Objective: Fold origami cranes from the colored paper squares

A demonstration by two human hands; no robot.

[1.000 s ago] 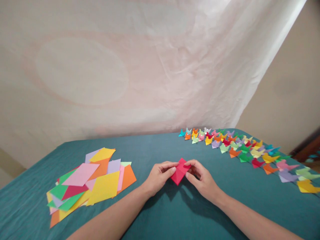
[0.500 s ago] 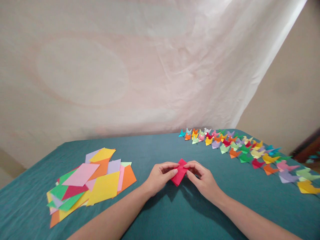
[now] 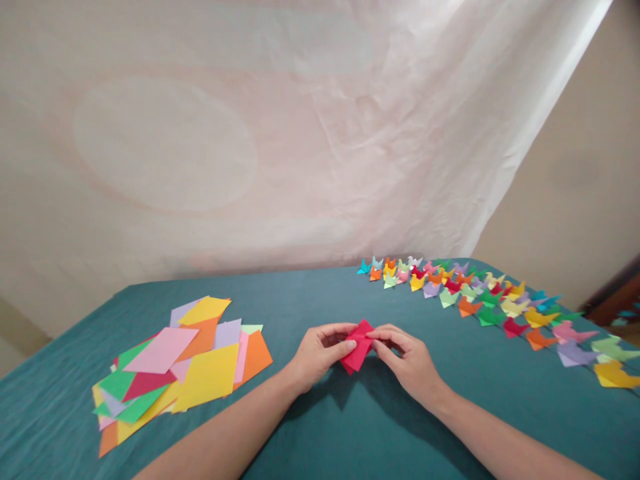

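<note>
A folded piece of red paper is held just above the teal tablecloth, between both hands. My left hand pinches its left side with thumb and fingers closed on it. Fingertips of my right hand are pressed on the paper's right edge, near its upper corner. The paper's lower point hangs a little below my fingers.
A loose pile of coloured paper squares lies on the left of the cloth. Several small folded paper birds stand in rows along the right side up to the table's edge. A pale sheet hangs behind the table.
The red paper has been folded narrower between my fingers and sits slightly lower. Both hands have stayed in nearly the same place.
</note>
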